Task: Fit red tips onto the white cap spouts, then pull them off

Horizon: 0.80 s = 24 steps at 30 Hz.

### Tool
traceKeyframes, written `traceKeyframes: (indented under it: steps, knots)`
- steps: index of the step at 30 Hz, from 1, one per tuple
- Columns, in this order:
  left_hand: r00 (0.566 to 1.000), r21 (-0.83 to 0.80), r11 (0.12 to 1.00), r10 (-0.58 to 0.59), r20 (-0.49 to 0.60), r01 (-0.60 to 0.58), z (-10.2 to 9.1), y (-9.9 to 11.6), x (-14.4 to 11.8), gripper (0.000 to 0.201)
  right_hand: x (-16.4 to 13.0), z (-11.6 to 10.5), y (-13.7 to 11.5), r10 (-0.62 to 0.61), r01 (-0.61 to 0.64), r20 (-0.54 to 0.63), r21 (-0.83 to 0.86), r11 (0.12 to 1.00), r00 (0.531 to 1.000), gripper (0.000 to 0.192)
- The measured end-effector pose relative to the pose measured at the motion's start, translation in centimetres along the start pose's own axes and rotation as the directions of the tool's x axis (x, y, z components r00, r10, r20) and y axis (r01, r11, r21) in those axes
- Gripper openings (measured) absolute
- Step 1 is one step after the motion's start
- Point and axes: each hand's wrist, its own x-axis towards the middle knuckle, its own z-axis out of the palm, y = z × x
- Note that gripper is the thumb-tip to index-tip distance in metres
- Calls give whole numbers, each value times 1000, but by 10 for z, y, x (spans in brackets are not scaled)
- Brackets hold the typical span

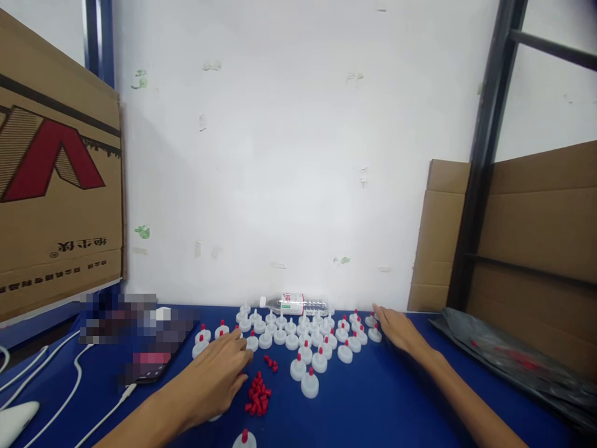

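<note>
My left hand (222,367) reaches over the left part of a group of white nozzle caps, its fingers loosely bent and the thumb apart. One cap with a red tip (237,331) shows just beyond its fingertips. My right hand (395,326) lies with fingers stretched out at the group's right edge, beside a red-tipped cap (374,333). Several white caps without red tips (280,336) stand in the middle. Red-tipped caps (310,383) stand around them. A small pile of loose red tips (258,396) lies right of my left hand. Neither hand visibly holds anything.
A clear plastic bottle (293,304) lies against the white wall. At left are a dark phone or tablet (161,351), white cables (77,373) and a large cardboard box (60,162). A grey plastic bag (513,361) lies on the blue table (373,410) at right.
</note>
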Motion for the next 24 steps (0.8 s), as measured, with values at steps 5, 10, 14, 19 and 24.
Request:
traceKeyframes:
  steps: [5,10,14,19,24]
  knots:
    - [1000,-2,1000,20,6,-20,2,-1,1,23,-4,0,-6,-62,61,13,46,997,998,34]
    - [999,-44,998,43,-27,-44,10,-4,1,27,-7,0,-13,-116,120,-50,85,989,992,31]
    - [996,-101,994,38,-80,-46,10,-2,2,24,-10,-8,-20,-150,168,-169,100,981,974,38]
    - [982,-187,980,28,-184,-63,0,5,3,22,-13,-18,-51,-246,272,-227,90,958,942,40]
    - [950,-253,965,-14,-311,-69,-10,6,6,26,13,-4,-95,-276,280,-81,44,959,958,31]
